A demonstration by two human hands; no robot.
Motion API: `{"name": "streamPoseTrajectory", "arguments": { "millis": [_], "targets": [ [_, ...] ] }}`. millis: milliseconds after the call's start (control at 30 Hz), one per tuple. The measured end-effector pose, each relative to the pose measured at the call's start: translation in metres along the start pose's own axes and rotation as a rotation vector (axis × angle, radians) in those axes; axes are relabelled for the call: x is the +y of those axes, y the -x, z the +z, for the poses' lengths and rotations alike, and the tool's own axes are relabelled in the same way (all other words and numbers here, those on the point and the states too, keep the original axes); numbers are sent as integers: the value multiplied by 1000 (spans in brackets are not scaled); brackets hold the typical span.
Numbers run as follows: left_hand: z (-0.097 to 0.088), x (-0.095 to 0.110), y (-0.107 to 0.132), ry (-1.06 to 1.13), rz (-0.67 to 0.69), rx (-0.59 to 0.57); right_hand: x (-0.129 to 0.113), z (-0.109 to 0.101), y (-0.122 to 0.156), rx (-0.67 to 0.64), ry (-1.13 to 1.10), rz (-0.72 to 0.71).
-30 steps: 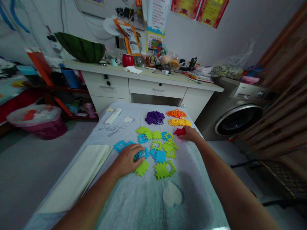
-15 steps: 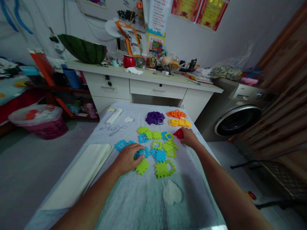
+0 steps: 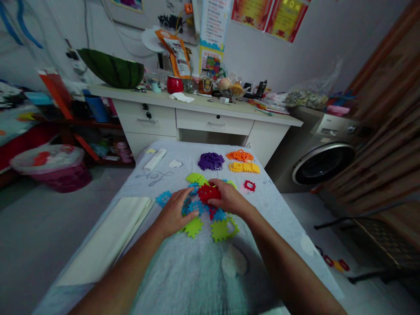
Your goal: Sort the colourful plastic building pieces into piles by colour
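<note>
My right hand [image 3: 229,199] is closed on a bunch of red toothed plastic puzzle pieces [image 3: 208,192], held over the middle of the heap. Below that bunch another red bit shows against the blue pieces. My left hand [image 3: 175,214] rests at the left side of the heap, thumb and fingers apart around blue toothed pieces [image 3: 196,206]; its palm side is hidden. Green pieces [image 3: 223,229] lie nearest me, with more green [image 3: 197,178] behind the hands. One red square frame piece [image 3: 250,185] lies alone on the cloth to the right.
Purple [image 3: 210,161], orange [image 3: 239,155] and yellow [image 3: 243,167] piles stand at the cloth-covered table's far side. A white bar-shaped object [image 3: 155,160] and folded cream cloth [image 3: 108,240] lie left. Beyond are a cluttered white desk [image 3: 216,122] and a washing machine [image 3: 323,162].
My right hand has moved left from the table's right side, carrying red pieces over the blue and green heap. A red frame piece stays behind there. My left hand has barely moved.
</note>
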State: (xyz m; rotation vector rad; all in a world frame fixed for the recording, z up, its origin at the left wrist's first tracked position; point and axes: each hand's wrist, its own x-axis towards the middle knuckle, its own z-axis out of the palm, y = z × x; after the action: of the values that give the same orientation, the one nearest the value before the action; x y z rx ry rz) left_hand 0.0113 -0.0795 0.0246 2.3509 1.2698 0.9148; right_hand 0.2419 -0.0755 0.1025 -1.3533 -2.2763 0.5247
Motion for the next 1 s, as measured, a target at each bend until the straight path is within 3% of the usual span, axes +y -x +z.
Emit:
{"name": "streamPoseTrajectory", "arguments": {
  "millis": [100,233,367,467,600,700,867,933,1000],
  "targets": [
    [2,-2,1,14,0,-6,7,2,-3,44,-50,48],
    [2,-2,0,12,24,-37,56,-12,-1,207,205,281],
    [0,1,-2,-1,70,-73,107,-22,11,138,430,657],
    [-3,4,-2,-16,116,-107,125,-23,20,70,464,740],
    [-7,10,-3,-12,129,-110,124,-24,22,174,432,642],
    [-8,12,-4,-4,119,-99,104,-20,15,253,290,405],
    [-10,5,-3,-60,58,-55,55,-1,-1,115,59,-2],
    [-12,1,-3,-98,26,-19,50,3,-8,100,27,-58],
    [-13,-3,-3,-117,4,22,59,1,-16,148,74,-29]
  ]
}}
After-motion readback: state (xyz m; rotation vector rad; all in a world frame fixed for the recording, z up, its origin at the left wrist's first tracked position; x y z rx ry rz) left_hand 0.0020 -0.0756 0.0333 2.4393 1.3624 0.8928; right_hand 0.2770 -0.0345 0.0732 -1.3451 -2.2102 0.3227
